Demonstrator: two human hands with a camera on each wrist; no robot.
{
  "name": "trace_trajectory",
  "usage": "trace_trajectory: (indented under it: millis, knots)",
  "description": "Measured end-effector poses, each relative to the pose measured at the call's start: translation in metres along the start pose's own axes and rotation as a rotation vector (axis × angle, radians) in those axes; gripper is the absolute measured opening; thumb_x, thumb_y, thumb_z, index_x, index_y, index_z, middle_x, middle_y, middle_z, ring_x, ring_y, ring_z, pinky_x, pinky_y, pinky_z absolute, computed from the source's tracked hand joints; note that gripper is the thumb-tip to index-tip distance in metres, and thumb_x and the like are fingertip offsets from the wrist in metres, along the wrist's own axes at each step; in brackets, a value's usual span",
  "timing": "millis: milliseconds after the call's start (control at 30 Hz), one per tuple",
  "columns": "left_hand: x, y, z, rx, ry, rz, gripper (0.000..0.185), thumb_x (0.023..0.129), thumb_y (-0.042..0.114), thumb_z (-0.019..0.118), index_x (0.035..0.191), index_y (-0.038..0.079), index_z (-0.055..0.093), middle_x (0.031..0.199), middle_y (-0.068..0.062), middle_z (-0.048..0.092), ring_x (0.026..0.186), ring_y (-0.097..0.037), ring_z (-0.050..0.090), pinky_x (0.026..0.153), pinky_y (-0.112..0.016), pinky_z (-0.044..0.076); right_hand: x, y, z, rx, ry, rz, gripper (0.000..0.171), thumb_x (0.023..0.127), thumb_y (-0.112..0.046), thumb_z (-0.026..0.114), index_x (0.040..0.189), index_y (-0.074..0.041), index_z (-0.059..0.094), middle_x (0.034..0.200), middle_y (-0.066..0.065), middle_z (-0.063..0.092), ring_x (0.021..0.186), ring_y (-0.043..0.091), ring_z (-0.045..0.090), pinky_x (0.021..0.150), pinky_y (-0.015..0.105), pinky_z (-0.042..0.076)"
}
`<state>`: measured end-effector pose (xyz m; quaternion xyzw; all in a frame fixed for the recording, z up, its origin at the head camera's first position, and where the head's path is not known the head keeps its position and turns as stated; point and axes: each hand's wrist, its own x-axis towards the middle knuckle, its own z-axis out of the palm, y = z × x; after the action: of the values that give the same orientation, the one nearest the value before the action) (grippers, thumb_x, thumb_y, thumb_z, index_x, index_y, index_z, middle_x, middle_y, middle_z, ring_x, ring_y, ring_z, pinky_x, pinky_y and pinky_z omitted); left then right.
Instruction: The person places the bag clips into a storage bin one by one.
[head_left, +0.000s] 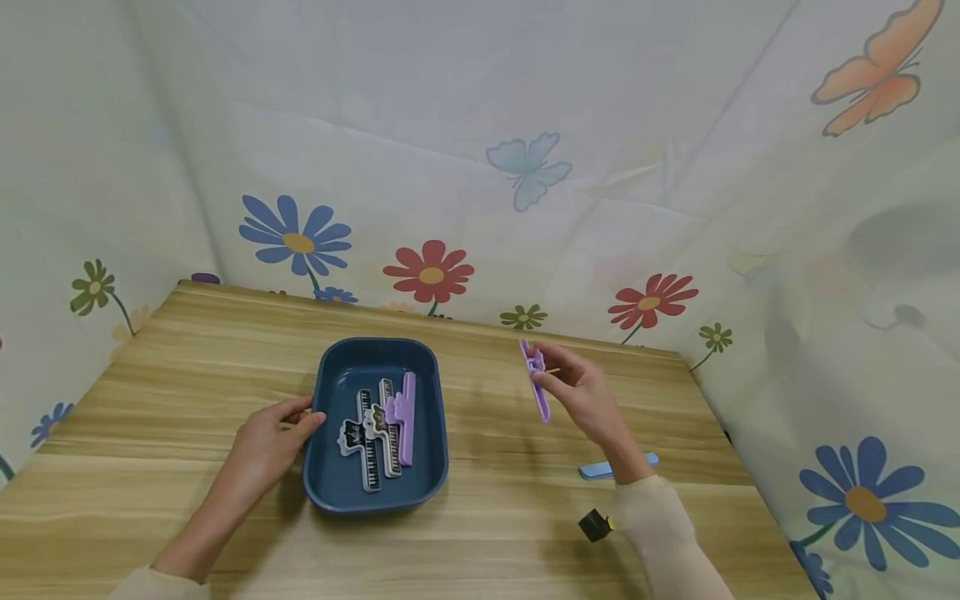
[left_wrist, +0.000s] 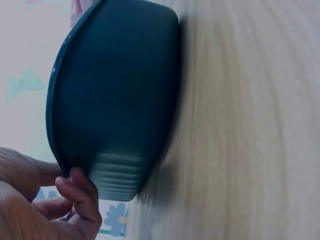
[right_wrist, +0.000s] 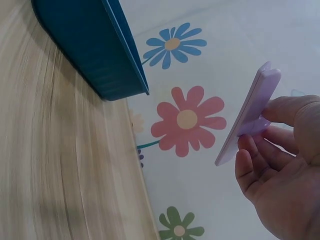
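Note:
A purple bag clip (head_left: 541, 398) is pinched between thumb and fingers of my right hand (head_left: 583, 394), raised above the table to the right of a dark blue tray (head_left: 442, 450). The right wrist view shows the same purple clip (right_wrist: 252, 110) with my fingertips on its handle. My left hand (head_left: 270, 437) grips the tray's left rim, thumb over the edge and fingers below, as the left wrist view also shows (left_wrist: 75, 200). Inside the tray lie a purple clip (head_left: 407, 421) and two piano-key patterned clips, one with a black handle (head_left: 352, 437), one with a lighter handle (head_left: 378, 421).
A light blue clip (head_left: 597, 471) lies on the wooden table (head_left: 495, 533), partly hidden under my right forearm. A small black object (head_left: 595, 526) with a yellow bit is near my right sleeve. Flower-printed cloth (head_left: 450, 167) hangs behind and beside the table.

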<state>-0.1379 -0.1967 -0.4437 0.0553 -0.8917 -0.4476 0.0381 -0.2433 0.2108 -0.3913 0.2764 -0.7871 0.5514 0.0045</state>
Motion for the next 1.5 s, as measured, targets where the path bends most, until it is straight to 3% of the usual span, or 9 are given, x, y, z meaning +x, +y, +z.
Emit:
trace_trajectory:
  millis: [333, 700, 933, 1500]
  knots:
    - [0.000, 0.000, 0.000, 0.000, 0.001, -0.010, 0.050, 0.104, 0.022, 0.063, 0.138, -0.014, 0.056, 0.112, -0.024, 0.068, 0.104, -0.039, 0.068, 0.076, -0.037, 0.051, 0.011, -0.007, 0.018, 0.002, -0.017, -0.030, 0.045, 0.101, -0.003, 0.066, 0.144, 0.004, 0.056, 0.118, 0.021, 0.065, 0.099, 0.027, 0.066, 0.083, 0.026, 0.056]
    - [-0.001, -0.001, 0.000, -0.008, 0.001, -0.011, 0.050, 0.104, 0.021, 0.063, 0.137, -0.015, 0.056, 0.113, -0.025, 0.068, 0.103, -0.038, 0.068, 0.075, -0.037, 0.051, 0.024, -0.017, 0.045, 0.037, -0.061, -0.085, 0.044, 0.099, 0.001, 0.067, 0.142, 0.005, 0.058, 0.115, 0.021, 0.065, 0.100, 0.040, 0.062, 0.081, 0.028, 0.056]
    - [0.000, -0.001, 0.000, -0.007, -0.003, -0.018, 0.050, 0.104, 0.022, 0.063, 0.137, -0.014, 0.056, 0.114, -0.025, 0.067, 0.102, -0.038, 0.068, 0.075, -0.036, 0.051, 0.032, -0.014, 0.063, 0.046, -0.077, -0.132, 0.044, 0.096, 0.000, 0.071, 0.139, 0.001, 0.062, 0.116, 0.014, 0.068, 0.103, 0.034, 0.061, 0.083, 0.029, 0.055]
    - [-0.001, 0.003, 0.000, -0.022, -0.001, -0.020, 0.050, 0.104, 0.021, 0.063, 0.138, -0.014, 0.056, 0.114, -0.025, 0.067, 0.099, -0.035, 0.068, 0.071, -0.033, 0.050, 0.045, -0.021, 0.101, 0.040, -0.124, -0.113, 0.041, 0.096, -0.007, 0.073, 0.136, -0.004, 0.065, 0.120, 0.008, 0.068, 0.104, 0.031, 0.062, 0.084, 0.032, 0.056]
